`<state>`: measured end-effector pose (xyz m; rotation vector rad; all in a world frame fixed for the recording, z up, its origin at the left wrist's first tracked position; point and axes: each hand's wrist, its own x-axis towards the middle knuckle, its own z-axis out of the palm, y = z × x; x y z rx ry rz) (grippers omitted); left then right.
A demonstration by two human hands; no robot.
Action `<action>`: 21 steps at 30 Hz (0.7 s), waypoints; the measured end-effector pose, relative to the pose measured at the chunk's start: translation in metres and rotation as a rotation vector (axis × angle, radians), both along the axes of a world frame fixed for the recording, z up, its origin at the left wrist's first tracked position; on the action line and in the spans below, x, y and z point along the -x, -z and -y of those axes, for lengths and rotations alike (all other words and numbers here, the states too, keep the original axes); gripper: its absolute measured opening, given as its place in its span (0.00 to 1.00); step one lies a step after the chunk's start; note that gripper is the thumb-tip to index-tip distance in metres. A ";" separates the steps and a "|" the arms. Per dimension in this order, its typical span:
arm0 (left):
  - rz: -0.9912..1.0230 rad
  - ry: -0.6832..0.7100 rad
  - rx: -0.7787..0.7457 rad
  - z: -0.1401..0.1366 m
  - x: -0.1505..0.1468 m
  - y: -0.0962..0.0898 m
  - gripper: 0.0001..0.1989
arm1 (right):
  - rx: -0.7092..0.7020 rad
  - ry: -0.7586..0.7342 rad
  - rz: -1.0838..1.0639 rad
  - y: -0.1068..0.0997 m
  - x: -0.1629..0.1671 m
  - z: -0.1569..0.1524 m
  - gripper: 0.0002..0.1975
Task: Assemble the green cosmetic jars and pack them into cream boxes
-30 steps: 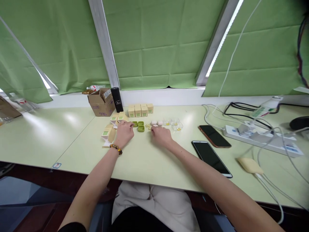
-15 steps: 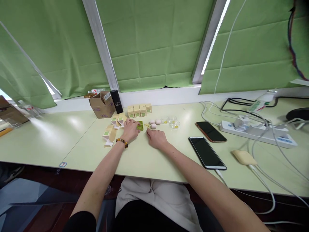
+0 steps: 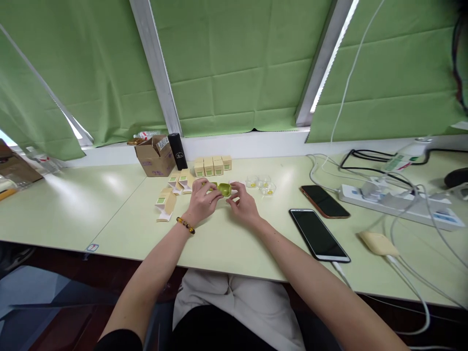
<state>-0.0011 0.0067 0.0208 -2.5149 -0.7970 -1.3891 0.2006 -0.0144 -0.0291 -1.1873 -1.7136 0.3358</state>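
A small green case (image 3: 224,189), with what looks like two hollow halves side by side, is held up between my hands. My left hand (image 3: 204,201), with a beaded bracelet at the wrist, grips its left part with fingers and thumb. My right hand (image 3: 244,204) closes thumb and fingers on the right edge of the case. Left of my left hand lie several cream paper boxes with open ends, one of them a cream box (image 3: 166,202) nearest the front. Clear plastic cups (image 3: 263,183) with yellow spots sit to the right. The pink pieces are hidden behind my right hand.
A row of cream boxes (image 3: 213,166) stands at the back, beside a black cylinder (image 3: 177,152) and an open cardboard box (image 3: 155,158). Two phones, a black-screened phone (image 3: 319,235) among them, a power strip (image 3: 398,204) and loose cables occupy the right.
The green case has been lifted and moved right in my left hand. My right hand has come off the table by the small pieces and taken the case's right edge.
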 end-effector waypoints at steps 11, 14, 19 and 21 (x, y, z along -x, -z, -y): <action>0.572 0.565 1.044 -0.010 -0.019 0.020 0.25 | -0.288 -0.028 -0.080 0.000 0.012 0.010 0.26; 0.580 0.631 1.111 -0.008 -0.021 0.020 0.25 | -0.234 -0.018 -0.064 -0.005 0.014 0.014 0.23; 0.437 0.334 0.816 -0.009 -0.012 0.015 0.17 | -0.117 -0.060 -0.164 -0.019 0.015 0.020 0.22; 0.294 0.164 0.575 -0.006 -0.005 0.010 0.15 | -0.058 -0.107 -0.260 -0.021 0.014 0.019 0.22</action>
